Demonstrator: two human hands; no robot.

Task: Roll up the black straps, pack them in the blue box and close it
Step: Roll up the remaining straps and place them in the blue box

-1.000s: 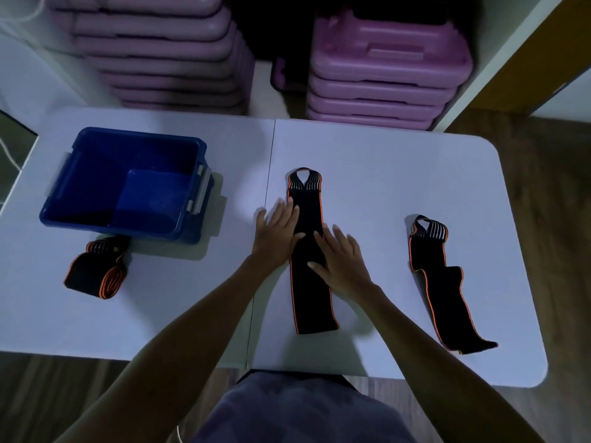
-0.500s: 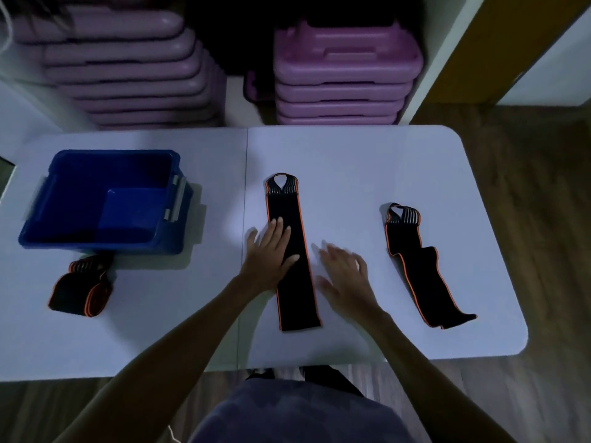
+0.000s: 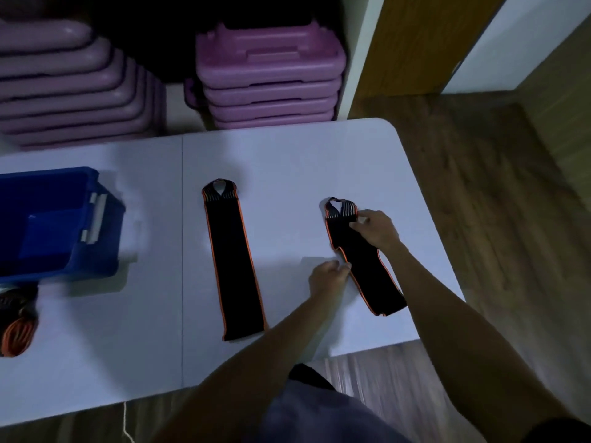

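Observation:
Two black straps with orange edging lie on the white table (image 3: pixel 287 155). The middle strap (image 3: pixel 233 263) lies flat and straight, untouched. The right strap (image 3: pixel 358 260) is crumpled and angled. My right hand (image 3: pixel 377 228) pinches its upper part just below the looped end. My left hand (image 3: pixel 329 278) pinches its left edge about halfway down. A rolled strap (image 3: pixel 17 318) sits at the far left, in front of the open blue box (image 3: pixel 96 219), which looks empty where its inside shows.
Stacks of purple plastic cases (image 3: pixel 268 75) stand behind the table. The table's right edge and rounded corner are close to the right strap, with wooden floor (image 3: pixel 495 203) beyond. A white latch shows on the box's right wall.
Both hands left the middle strap and moved right onto the right strap. The view swung right, so the box and the rolled strap now sit at the left edge.

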